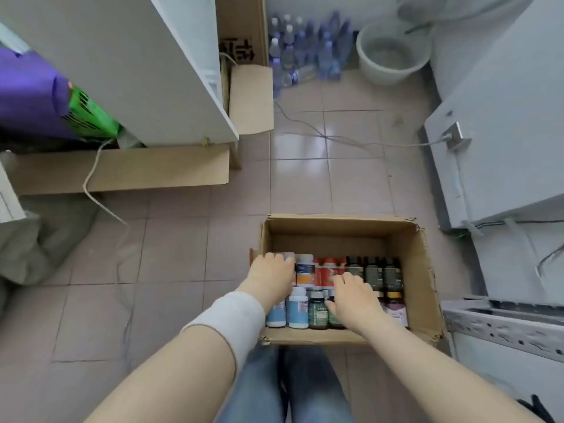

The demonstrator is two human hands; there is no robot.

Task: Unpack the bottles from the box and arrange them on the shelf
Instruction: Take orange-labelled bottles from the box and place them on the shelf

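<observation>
Right now the cardboard box (341, 227) sits on the tiled floor at lower centre-right of the frame, flaps open, with two close-packed rows of bottles standing in its near half. The left hand (270, 274) lies over the left end of the far row, fingers bent down onto a white-capped bottle (288, 257); whether they have closed round it I cannot tell. The right hand (355, 297) rests across the middle of the box with its fingers spread loosely over the caps, holding nothing I can make out.

The likely trouble is the tight packing. Pulling one bottle straight up could drag or topple its neighbours, and a hold by the smooth cap alone might slip. A thin cable (335, 137) trails over the tiles at mid-frame, a trip risk for anyone carrying bottles across.

Both hands cover several bottles, so the count is uncertain. Labels on the white bottles (297, 309), red bottles (328, 271) and dark bottles (374, 271) are too blurred to read. The slotted metal rack (500, 323) at lower right, probably the shelf, is cut off by the frame edge, so its free space is unknown
</observation>
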